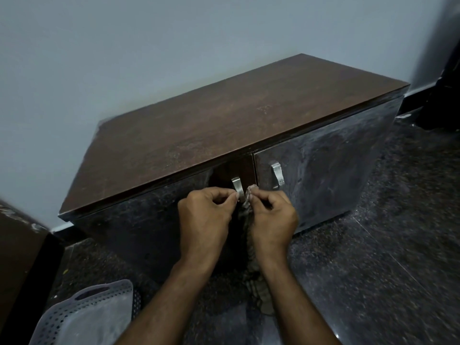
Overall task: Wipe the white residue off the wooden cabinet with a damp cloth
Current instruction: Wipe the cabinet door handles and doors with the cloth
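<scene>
A low dark wooden cabinet stands against the wall, with two doors and metal handles. White residue streaks its right door and dusts the top. A striped grey-brown cloth hangs down between my hands in front of the left door's handle. My right hand pinches the cloth's top end. My left hand is closed beside it, fingertips at the cloth's edge near the handle; whether it grips the cloth is unclear.
A grey perforated plastic basket lies on the dark speckled floor at lower left. A brown piece of furniture stands at the far left. A dark door frame rises at the right.
</scene>
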Action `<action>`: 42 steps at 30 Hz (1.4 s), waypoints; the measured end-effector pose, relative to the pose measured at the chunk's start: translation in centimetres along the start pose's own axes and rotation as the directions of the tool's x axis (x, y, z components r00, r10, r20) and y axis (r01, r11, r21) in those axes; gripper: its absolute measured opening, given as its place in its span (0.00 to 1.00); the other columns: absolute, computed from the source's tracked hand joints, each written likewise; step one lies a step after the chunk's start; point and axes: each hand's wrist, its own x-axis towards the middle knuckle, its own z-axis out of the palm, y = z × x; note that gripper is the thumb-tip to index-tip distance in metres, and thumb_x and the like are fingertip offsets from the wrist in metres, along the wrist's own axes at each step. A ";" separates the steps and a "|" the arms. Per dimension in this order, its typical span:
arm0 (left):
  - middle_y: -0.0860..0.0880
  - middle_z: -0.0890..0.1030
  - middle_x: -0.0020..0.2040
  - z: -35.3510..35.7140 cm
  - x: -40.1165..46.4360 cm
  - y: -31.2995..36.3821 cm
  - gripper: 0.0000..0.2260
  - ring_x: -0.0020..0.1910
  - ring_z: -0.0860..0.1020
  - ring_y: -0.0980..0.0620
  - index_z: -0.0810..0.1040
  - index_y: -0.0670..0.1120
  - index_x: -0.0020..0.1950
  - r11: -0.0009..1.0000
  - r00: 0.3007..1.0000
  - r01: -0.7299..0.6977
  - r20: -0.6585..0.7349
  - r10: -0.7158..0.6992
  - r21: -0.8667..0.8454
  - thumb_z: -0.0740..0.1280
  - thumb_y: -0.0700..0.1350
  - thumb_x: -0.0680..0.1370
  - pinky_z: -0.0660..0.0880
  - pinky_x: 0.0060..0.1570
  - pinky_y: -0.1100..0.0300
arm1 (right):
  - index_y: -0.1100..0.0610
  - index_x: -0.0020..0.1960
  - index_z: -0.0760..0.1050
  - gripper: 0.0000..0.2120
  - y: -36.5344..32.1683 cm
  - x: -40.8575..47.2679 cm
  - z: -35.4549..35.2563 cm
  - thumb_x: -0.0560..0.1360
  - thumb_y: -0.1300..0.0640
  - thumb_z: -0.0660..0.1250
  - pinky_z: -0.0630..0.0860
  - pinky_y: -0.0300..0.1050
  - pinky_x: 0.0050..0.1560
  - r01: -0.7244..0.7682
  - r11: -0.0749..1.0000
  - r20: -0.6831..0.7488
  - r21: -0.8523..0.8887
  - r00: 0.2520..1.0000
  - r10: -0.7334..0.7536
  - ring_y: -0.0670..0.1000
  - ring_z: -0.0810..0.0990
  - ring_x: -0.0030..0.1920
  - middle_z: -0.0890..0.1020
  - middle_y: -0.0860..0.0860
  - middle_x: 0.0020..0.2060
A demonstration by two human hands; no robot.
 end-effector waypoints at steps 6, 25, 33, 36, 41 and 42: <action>0.59 0.85 0.33 -0.2 0.2 0.1 0.01 0.29 0.81 0.65 0.87 0.51 0.42 0.999 0.998 0.041 -0.050 -0.042 -0.017 0.77 0.46 0.72 0.78 0.31 0.67 | 0.59 0.50 0.85 0.07 -2.1 0.7 0.2 0.75 0.67 0.71 0.77 0.35 0.52 0.221 0.969 0.082 0.112 0.970 -0.230 0.46 0.82 0.51 0.83 0.49 0.47; 0.63 0.84 0.34 -1.4 -0.3 0.5 0.01 0.29 0.82 0.63 0.87 0.53 0.42 0.998 0.999 0.030 -0.041 -0.032 -0.052 0.76 0.47 0.73 0.79 0.31 0.66 | 0.63 0.54 0.83 0.11 -1.5 -1.5 1.4 0.72 0.67 0.75 0.75 0.28 0.46 0.348 0.933 -0.057 -0.086 0.934 -0.353 0.43 0.80 0.43 0.81 0.53 0.44; 0.63 0.83 0.33 -0.8 -0.3 0.5 0.03 0.27 0.81 0.62 0.86 0.53 0.41 0.998 0.999 0.042 -0.027 -0.043 -0.036 0.76 0.45 0.73 0.78 0.30 0.67 | 0.63 0.53 0.83 0.08 1.3 -3.5 0.8 0.74 0.65 0.73 0.76 0.31 0.40 0.257 0.950 -0.021 -0.175 0.964 -0.265 0.47 0.81 0.41 0.80 0.51 0.43; 0.64 0.83 0.33 -0.8 -0.3 0.5 0.02 0.27 0.81 0.63 0.86 0.52 0.42 0.998 0.998 0.040 -0.040 -0.042 -0.048 0.76 0.45 0.73 0.76 0.29 0.70 | 0.63 0.52 0.84 0.07 1.2 -3.3 1.1 0.74 0.65 0.73 0.72 0.25 0.41 0.245 0.951 -0.029 -0.188 0.966 -0.255 0.42 0.78 0.41 0.79 0.50 0.42; 0.62 0.84 0.33 -0.5 -0.3 0.3 0.03 0.28 0.81 0.63 0.86 0.53 0.41 0.997 0.998 0.052 -0.027 -0.054 -0.062 0.76 0.44 0.73 0.75 0.29 0.71 | 0.63 0.51 0.84 0.06 1.8 -3.4 0.9 0.73 0.66 0.74 0.76 0.31 0.40 0.245 0.948 -0.016 -0.204 0.967 -0.253 0.45 0.79 0.41 0.80 0.51 0.42; 0.61 0.84 0.32 -0.5 -0.3 0.3 0.03 0.28 0.81 0.63 0.86 0.53 0.41 0.996 0.998 0.059 -0.023 -0.061 -0.062 0.76 0.44 0.73 0.75 0.29 0.72 | 0.63 0.49 0.84 0.06 2.0 -3.4 0.9 0.73 0.67 0.74 0.74 0.28 0.40 0.228 0.952 -0.013 -0.206 0.972 -0.235 0.44 0.79 0.40 0.80 0.51 0.42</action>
